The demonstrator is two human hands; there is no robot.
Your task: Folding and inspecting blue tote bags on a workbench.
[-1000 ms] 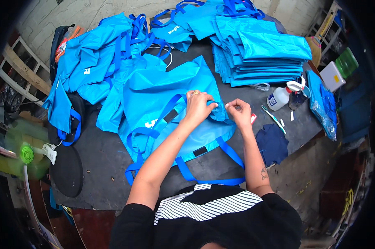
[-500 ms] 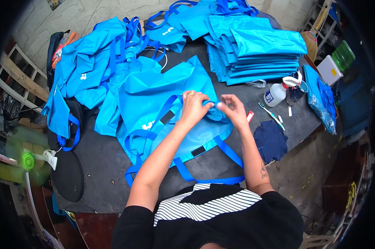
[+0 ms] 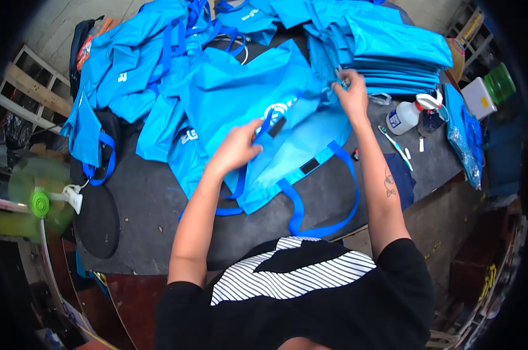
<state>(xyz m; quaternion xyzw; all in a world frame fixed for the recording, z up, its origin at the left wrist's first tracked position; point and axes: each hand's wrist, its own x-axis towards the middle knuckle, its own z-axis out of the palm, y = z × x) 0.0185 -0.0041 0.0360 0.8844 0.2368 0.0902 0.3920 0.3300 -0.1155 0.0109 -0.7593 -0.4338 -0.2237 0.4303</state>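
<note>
A light-blue tote bag lies across the table in front of me, its mouth spread toward me. Darker blue straps and a black fastener patch show along its rim. My left hand is closed on the bag's near edge, beside a strap and a second black patch. At the bag's right side, my right hand is raised with its fingers closed. Something small with a dull shine shows between those fingers, too blurred to name. Bag fabric gathers just next to them.
A folded stack of blue bags stands back right, a loose pile of bags back left. On the right are a spray bottle, a toothbrush, dark cloth and a plastic-wrapped blue pack. A fan spins at left.
My hands were close together at the bag's rim and have parted. The right hand moved up and away; the left moved down and left, lifting the edge. The view has shifted too.
</note>
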